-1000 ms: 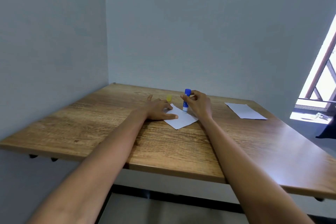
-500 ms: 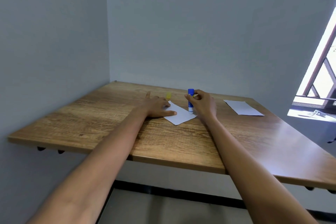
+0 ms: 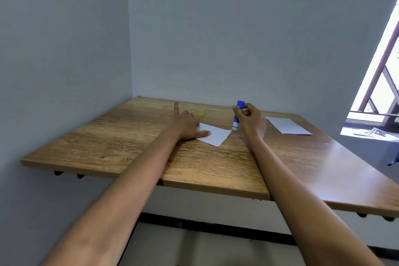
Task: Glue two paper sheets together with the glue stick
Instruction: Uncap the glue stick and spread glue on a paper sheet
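A small white paper sheet (image 3: 216,135) lies on the wooden table (image 3: 129,140), turned like a diamond. My left hand (image 3: 186,124) rests flat on its left part, thumb stretched along the near edge and one finger pointing away. My right hand (image 3: 250,121) grips a blue glue stick (image 3: 237,117) upright, its white lower end down at the sheet's right corner. The stick's yellow cap (image 3: 201,112) stands on the table behind my left hand. A second white sheet (image 3: 287,125) lies further right.
The table fills a corner, with grey walls on the left and behind. A window with a brown grille (image 3: 380,84) is at the right. The table's near edge (image 3: 216,188) runs across under my forearms.
The glue stick and my right hand have slid right, from over the sheet to its right corner. My left hand stays on the sheet. The camera has tilted, so the table sits lower.
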A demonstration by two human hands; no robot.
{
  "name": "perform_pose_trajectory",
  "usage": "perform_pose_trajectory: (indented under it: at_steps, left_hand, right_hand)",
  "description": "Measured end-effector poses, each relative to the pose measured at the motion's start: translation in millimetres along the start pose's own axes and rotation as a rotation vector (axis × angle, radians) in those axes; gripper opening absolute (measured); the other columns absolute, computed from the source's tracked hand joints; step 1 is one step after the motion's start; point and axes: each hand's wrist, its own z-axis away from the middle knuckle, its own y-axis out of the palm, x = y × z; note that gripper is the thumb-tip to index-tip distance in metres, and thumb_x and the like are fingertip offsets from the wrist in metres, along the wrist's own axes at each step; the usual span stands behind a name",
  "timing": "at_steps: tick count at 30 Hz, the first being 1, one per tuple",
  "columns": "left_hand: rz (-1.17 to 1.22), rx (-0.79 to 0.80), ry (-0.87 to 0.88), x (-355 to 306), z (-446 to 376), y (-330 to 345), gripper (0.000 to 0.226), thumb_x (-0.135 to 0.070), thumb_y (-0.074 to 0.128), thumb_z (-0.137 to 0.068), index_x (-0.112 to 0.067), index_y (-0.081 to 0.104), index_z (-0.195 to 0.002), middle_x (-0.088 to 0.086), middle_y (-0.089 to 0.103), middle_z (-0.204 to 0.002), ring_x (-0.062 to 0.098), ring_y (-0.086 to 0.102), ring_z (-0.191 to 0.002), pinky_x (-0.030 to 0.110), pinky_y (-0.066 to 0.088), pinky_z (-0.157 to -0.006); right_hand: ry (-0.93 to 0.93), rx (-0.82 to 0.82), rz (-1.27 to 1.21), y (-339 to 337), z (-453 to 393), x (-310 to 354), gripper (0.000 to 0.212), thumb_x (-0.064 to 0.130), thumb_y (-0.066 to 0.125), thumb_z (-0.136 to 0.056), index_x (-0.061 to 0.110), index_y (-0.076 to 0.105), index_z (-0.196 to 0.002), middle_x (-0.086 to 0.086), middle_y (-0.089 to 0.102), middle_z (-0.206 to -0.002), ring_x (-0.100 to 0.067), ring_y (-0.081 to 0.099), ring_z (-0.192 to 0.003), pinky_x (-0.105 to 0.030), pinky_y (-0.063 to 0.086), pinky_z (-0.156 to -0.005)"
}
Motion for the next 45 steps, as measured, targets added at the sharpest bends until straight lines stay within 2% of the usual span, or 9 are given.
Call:
perform_pose_trajectory:
  at_steps: [4,6,8,11,17,22,31,36,45]
  left_hand:
    - [-0.019,-0.126,0.002,-7.9,3.3,0.1,0.065,-0.066,0.028,-0.089,-0.019,0.061,-0.120,0.010,0.053,-0.128,0.026,0.039,-0.130,0.059,-0.019,-0.108]
    - [0.123,-0.189,0.127,-12.5,1.7,-2.8,0.050,-0.055,0.036,-0.092,-0.024,0.060,-0.122,0.004,0.048,-0.134,0.022,0.036,-0.132,0.055,-0.006,-0.114]
    - [0.301,-0.141,0.278,-18.4,0.5,-5.7,0.039,-0.045,0.043,-0.093,-0.027,0.059,-0.123,-0.001,0.047,-0.138,0.016,0.037,-0.133,0.046,0.004,-0.116]
    - [0.369,0.022,0.337,-24.7,0.2,-5.0,0.038,-0.039,0.042,-0.093,-0.029,0.056,-0.127,-0.006,0.049,-0.139,0.010,0.039,-0.132,0.043,-0.009,-0.115]
    - [0.185,0.116,0.239,-30.4,-10.5,-0.9,0.050,-0.050,0.028,-0.095,-0.032,0.041,-0.139,-0.002,0.039,-0.148,0.017,0.030,-0.139,0.055,-0.014,-0.112]
    - [0.111,0.133,0.151,-43.1,-23.5,-2.0,0.052,-0.052,0.027,-0.094,-0.027,0.046,-0.137,0.006,0.041,-0.144,0.025,0.031,-0.137,0.058,-0.011,-0.111]
    - [0.294,0.154,0.104,-35.3,-30.1,-0.2,0.048,-0.045,0.032,-0.096,-0.026,0.045,-0.137,0.002,0.039,-0.147,0.023,0.029,-0.138,0.057,0.002,-0.111]
    - [0.239,0.165,0.125,-35.5,-31.8,-1.4,0.047,-0.037,0.039,-0.093,-0.026,0.042,-0.139,0.003,0.039,-0.147,0.025,0.030,-0.137,0.058,0.006,-0.111]
    - [0.204,0.111,0.130,-37.5,-29.5,1.4,0.043,-0.038,0.038,-0.092,-0.022,0.054,-0.129,0.005,0.047,-0.137,0.025,0.038,-0.130,0.058,0.009,-0.109]
  right_hand:
    - [0.016,-0.064,-0.042,1.2,-3.0,-0.6,0.031,0.051,0.062,-0.082,0.021,0.059,-0.078,0.008,0.055,-0.064,-0.015,0.053,-0.069,-0.029,0.038,-0.066]
    - [0.011,-0.049,-0.040,3.3,-4.1,-1.3,0.030,0.052,0.062,-0.082,0.022,0.061,-0.081,0.009,0.055,-0.064,-0.015,0.054,-0.070,-0.029,0.038,-0.066]
    - [-0.004,-0.035,-0.045,5.0,-4.8,-1.7,0.029,0.053,0.062,-0.081,0.024,0.060,-0.080,0.009,0.054,-0.062,-0.014,0.053,-0.068,-0.029,0.036,-0.063]
    - [-0.024,-0.021,-0.032,7.0,-6.8,-1.8,0.029,0.056,0.062,-0.080,0.027,0.059,-0.079,0.010,0.055,-0.061,-0.012,0.053,-0.066,-0.028,0.035,-0.061]
    - [-0.066,0.001,0.000,14.2,-13.2,-6.0,0.035,0.056,0.063,-0.080,0.022,0.067,-0.091,0.006,0.065,-0.069,-0.014,0.059,-0.072,-0.029,0.042,-0.066]
    - [-0.097,0.037,-0.002,25.2,-21.0,-6.0,0.035,0.054,0.063,-0.082,0.022,0.068,-0.095,0.012,0.058,-0.064,-0.009,0.055,-0.066,-0.025,0.037,-0.060]
    - [-0.137,0.076,0.084,44.1,-34.4,-6.6,0.039,0.054,0.062,-0.082,0.020,0.068,-0.100,0.008,0.066,-0.071,-0.011,0.061,-0.069,-0.032,0.046,-0.069]
    - [-0.137,0.097,0.129,46.7,-38.1,-8.8,0.040,0.053,0.063,-0.082,0.018,0.068,-0.101,0.005,0.069,-0.076,-0.016,0.064,-0.074,-0.040,0.050,-0.074]
    - [-0.138,0.110,0.184,46.2,-34.6,-7.3,0.043,0.061,0.061,-0.079,0.022,0.069,-0.096,0.011,0.064,-0.067,-0.008,0.059,-0.066,-0.032,0.046,-0.065]
